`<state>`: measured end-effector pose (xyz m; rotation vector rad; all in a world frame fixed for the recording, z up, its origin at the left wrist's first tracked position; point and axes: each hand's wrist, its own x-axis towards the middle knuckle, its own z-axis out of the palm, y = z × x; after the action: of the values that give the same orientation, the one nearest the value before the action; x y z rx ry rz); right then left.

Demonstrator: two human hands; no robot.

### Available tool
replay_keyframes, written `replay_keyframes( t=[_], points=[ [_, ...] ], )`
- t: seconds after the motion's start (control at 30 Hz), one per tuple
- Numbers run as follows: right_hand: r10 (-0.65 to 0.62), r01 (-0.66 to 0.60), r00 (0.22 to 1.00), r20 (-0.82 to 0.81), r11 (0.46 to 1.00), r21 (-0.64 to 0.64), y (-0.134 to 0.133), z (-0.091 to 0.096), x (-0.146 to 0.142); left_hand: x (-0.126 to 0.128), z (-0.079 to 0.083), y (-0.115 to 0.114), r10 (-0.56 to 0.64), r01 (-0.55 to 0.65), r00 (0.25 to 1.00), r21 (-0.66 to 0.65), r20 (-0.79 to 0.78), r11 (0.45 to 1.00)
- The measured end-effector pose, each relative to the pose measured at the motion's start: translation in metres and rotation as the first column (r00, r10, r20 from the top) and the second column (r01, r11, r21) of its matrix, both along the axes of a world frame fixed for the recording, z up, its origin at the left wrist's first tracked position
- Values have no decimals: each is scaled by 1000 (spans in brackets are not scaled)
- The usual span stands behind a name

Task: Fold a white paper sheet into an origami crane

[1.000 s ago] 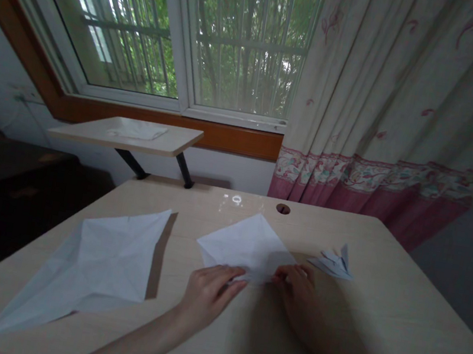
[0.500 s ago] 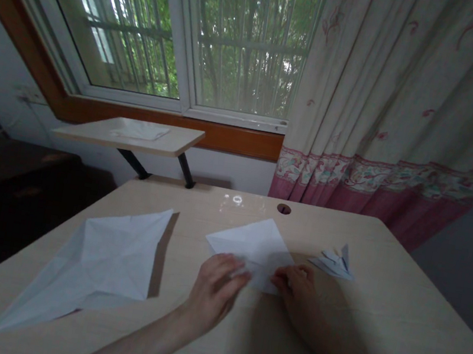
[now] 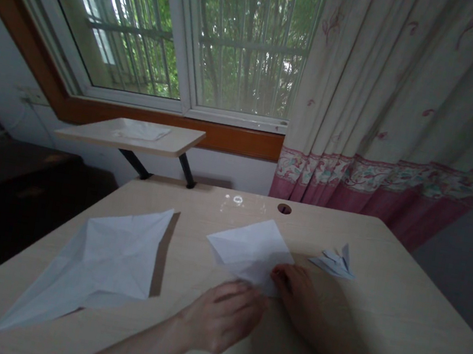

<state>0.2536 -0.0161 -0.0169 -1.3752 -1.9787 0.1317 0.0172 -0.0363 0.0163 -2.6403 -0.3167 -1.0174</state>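
Note:
A partly folded sheet of white paper [image 3: 251,246] lies flat at the middle of the desk. My right hand [image 3: 298,291] pinches its right edge near the lower corner. At the near edge of the same sheet is my left hand [image 3: 228,314], fingers curled together and slightly blurred, their tips at the paper's near corner and partly hidden. Just right of my right hand sits a small folded paper figure [image 3: 335,262] with a raised point.
A large creased paper piece [image 3: 118,257] rests on the left of the desk [image 3: 208,211]. Behind it, a raised shelf [image 3: 91,129] carries a crumpled white paper [image 3: 143,130]. A cable hole [image 3: 284,208] is at the back edge, below a curtain [image 3: 343,98].
My left hand has moved down and right, from over the sheet's lower left to its near corner, uncovering the left part. My right hand stays about where it was.

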Motion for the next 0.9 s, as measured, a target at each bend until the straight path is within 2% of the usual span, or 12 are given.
replay_keyframes(
  t=[0.07,0.13,0.33,0.53,0.73,0.9],
  points=[
    [10,-9,1000,16,1000,-6,0,0,0,5,-2,2,-4,5,1000,-74,23,997],
    [28,-28,999,45,1000,0,-1,1,1,9,-5,5,-2,-1,1000,-115,-22,993],
    [34,-42,991,126,997,58,1,-6,5,9,-9,9,157,-205,968,-261,-193,943],
    [51,-58,986,157,998,39,2,-17,7,6,-5,9,230,-319,926,-295,-298,901],
    [37,-48,976,216,998,49,-1,-19,6,8,-10,10,327,-390,913,-283,-245,876],
    [38,-60,971,235,994,89,-4,-8,3,9,-13,10,417,-450,893,-275,-171,850]
  ],
)
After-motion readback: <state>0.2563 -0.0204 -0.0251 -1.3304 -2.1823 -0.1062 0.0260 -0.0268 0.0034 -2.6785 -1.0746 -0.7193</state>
